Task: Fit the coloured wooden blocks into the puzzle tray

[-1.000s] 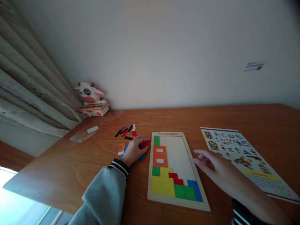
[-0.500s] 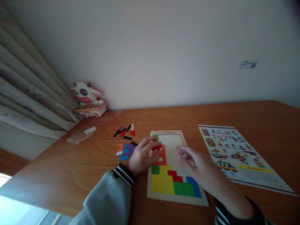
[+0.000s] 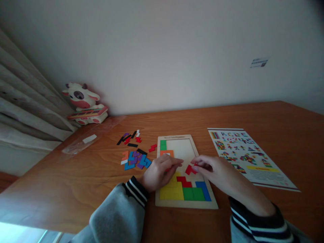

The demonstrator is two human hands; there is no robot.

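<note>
A wooden puzzle board [image 3: 162, 203] lies in front of me, its lower part filled with yellow, green, red and blue pieces. My right hand [image 3: 210, 167] pinches a red stepped puzzle piece [image 3: 189, 169] by one end over the bare middle of the board. Over the board's left side is my left hand [image 3: 162, 171], its fingers pressed together and pointing right. A bit of red shows under its fingers, but I cannot tell whether it is held. This hand partly covers an orange piece [image 3: 167, 153]; a green piece [image 3: 163, 145] sits in the upper left corner.
Left of the board lie blue and purple pieces [image 3: 136, 159], several black strips [image 3: 132, 145] and a loose red piece [image 3: 153, 147]. A printed pattern sheet [image 3: 243, 148] is at right. Farther left are a clear plastic bag [image 3: 76, 145] and a cow toy [image 3: 84, 104].
A red piece was at my left fingertips; now my right hand holds one over the board. My left hand has come lower and rightward on the board. The loose red piece beside the board is uncovered.
</note>
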